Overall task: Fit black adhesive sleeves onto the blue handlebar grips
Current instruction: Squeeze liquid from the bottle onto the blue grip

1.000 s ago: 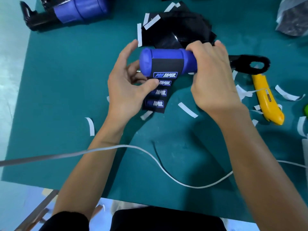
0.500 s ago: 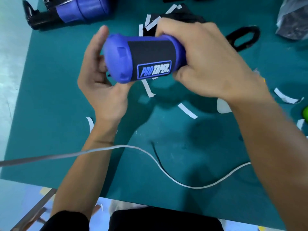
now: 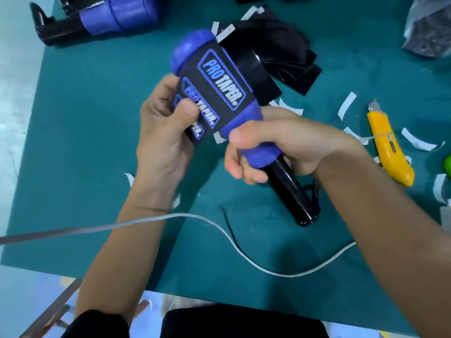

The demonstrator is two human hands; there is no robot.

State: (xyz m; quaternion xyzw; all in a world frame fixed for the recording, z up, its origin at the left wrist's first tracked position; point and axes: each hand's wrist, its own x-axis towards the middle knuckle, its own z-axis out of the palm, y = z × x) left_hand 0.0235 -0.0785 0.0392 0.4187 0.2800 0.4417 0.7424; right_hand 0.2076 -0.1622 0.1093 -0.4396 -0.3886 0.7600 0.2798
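we see the left hand (image 3: 161, 132) pinching the loose end of the black sleeve (image 3: 219, 81). its thumb is pressed on top and its fingers are curled behind. the right hand (image 3: 275, 142) is wrapped round the low end of the blue grip (image 3: 189, 48), with the thumb across the front. both hands hold the grip up above the green mat (image 3: 85, 130). the grip is tilted, with its round end up and to the left. the sleeve lies round the middle of the grip, and we can read "pro taper" on it in blue. a shiny black tube (image 3: 295, 193) sticks out under the right hand, down toward the mat. behind the grip is a pile of black sheets (image 3: 288, 59). little white paper strips (image 3: 346, 106) lie all about. a yellow knife (image 3: 390, 152) lies to the right. a white cord (image 3: 170, 217) runs across the mat near the arms. a second grip (image 3: 127, 13) lies at the far left corner.
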